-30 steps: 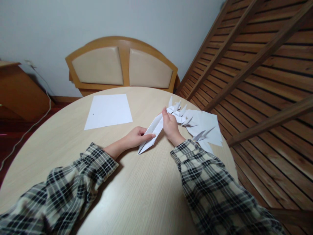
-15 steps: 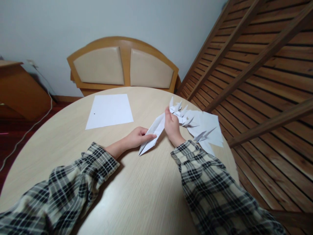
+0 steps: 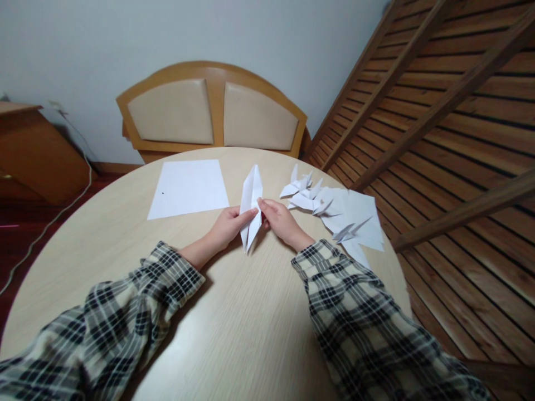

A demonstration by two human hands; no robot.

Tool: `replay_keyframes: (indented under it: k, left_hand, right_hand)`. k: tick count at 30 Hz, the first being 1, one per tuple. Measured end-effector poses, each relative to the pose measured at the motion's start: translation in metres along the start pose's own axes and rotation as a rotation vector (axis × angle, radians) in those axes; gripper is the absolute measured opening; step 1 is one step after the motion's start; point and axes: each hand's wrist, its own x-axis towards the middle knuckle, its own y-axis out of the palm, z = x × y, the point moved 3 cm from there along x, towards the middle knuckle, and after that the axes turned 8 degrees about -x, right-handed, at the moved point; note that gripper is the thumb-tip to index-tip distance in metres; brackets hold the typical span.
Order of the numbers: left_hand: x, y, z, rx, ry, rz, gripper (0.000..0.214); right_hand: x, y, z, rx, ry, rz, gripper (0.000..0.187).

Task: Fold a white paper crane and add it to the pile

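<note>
Above the middle of the round table, both my hands hold a piece of folded white paper (image 3: pixel 251 192). It is long and diamond-shaped, with its lower end split into two narrow points. My left hand (image 3: pixel 229 225) grips its left side, thumb across the front and the other fingers mostly hidden behind. At the right edge my right hand (image 3: pixel 282 221) pinches it, thumb and fingertips near the middle. Several folded paper cranes (image 3: pixel 304 195) sit a short way to the right of my right hand.
A flat white sheet (image 3: pixel 190 188) lies on the round wooden table (image 3: pixel 217 328) at the back left. More paper sheets (image 3: pixel 363 214) are under the cranes at the right. Behind the table stands a padded wooden headboard (image 3: pixel 217 106); wooden slats (image 3: pixel 451 139) rise at the right.
The folded paper has turned from a slant to nearly upright and shifted slightly left. My right hand has come down from its upper end to pinch its right edge.
</note>
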Motion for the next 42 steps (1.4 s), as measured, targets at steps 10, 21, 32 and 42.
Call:
replay_keyframes:
  k: [10,21,32,42]
  left_hand:
    - [0.003,-0.002,0.002,0.078,0.041,-0.010,0.043]
    - [0.001,-0.004,-0.001,0.110,0.089,-0.050,0.043]
    - [0.003,-0.008,-0.006,0.261,0.218,-0.150,0.047]
    - [0.006,-0.011,-0.001,0.112,0.237,-0.096,0.047]
  right_hand:
    - [0.001,-0.002,0.006,-0.071,-0.135,-0.063,0.042]
    - [0.000,0.003,0.003,-0.003,-0.087,-0.034,0.038]
    - [-0.003,0.007,0.002,0.004,-0.061,0.022,0.040]
    - [-0.001,0.007,0.002,-0.041,-0.102,-0.031,0.038]
